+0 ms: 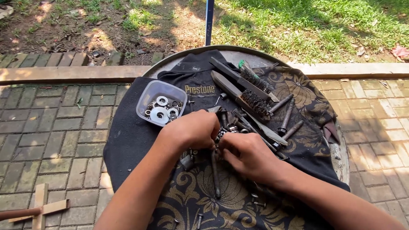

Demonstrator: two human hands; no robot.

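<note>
Both hands meet over a small metal part at the middle of the tabletop. The left hand and right hand each grip it closed. Washers already lie in the box; many bolts lie loose on the cloth.

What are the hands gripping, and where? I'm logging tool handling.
Both the left hand and right hand close on small metal parts between them; the exact hold is hidden.

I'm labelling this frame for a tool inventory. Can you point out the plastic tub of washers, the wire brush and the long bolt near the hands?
plastic tub of washers (149, 97): head view, on its bare left wall.
wire brush (255, 102): head view, on its bristles.
long bolt (215, 174): head view, mid-shank.
</note>
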